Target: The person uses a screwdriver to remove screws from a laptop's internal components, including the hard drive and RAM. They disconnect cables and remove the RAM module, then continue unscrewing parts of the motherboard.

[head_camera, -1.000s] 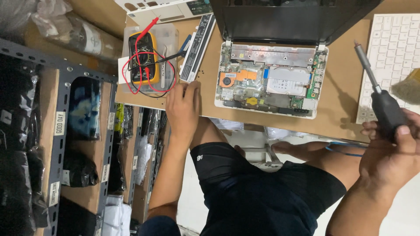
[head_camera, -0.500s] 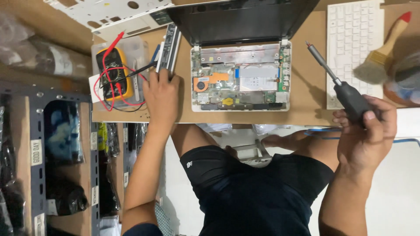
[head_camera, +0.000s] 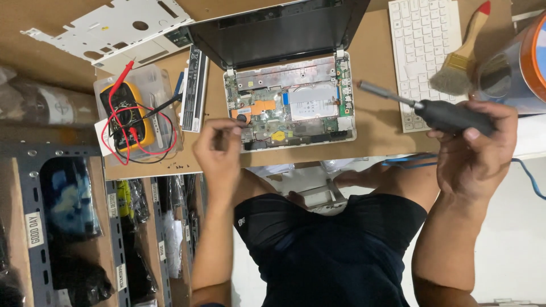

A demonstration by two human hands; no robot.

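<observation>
Hands bracketed an opened small laptop [head_camera: 291,108] at centre frame, its base stripped so the circuit board, orange patch and silver drive plate showed, screen tilted back toward the top. The right hand [head_camera: 475,153], at right of frame, was wrapped firmly round the black handle of a screwdriver [head_camera: 438,112], shaft pointing left toward the board but well apart from it. The left hand [head_camera: 219,150] sat at the laptop's lower left corner, fingertips pinched narrow together just beside the board; whether something tiny lay between them could not be told.

Upper left lay a white perforated cover panel [head_camera: 114,28], below it a yellow multimeter [head_camera: 126,116] with red leads in a clear tray, and a long slim battery pack [head_camera: 193,88] between tray and laptop. A white keyboard [head_camera: 424,51] and a paintbrush [head_camera: 463,57] lay upper right.

Judged from this, working well here meant steadying the chassis with the pinching hand, bringing the driver tip in square to the screw head, and keeping loose screws grouped, as the dark specks [head_camera: 182,166] near the table edge could easily roll off.
</observation>
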